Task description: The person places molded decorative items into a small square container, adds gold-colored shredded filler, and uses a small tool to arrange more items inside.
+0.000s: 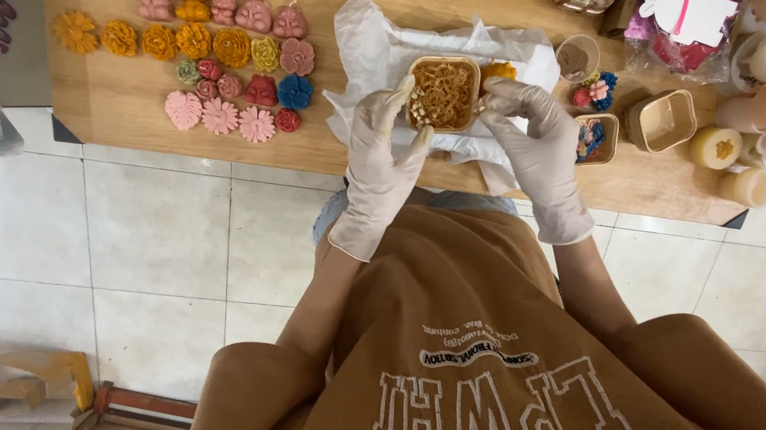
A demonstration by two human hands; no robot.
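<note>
Gloved hands [454, 149] hold upward-facing box [443, 93].

Both hands are seen raised in front of the body, each covered by a white glove. The left hand [379, 158] is curled inward with the fingers bent and the thumb pointed up. The right hand [539, 143] is held opposite, its fingertips [492, 93] turned toward the left. The bare forearms are angled upward from brown sleeves, elbows bent.
</note>
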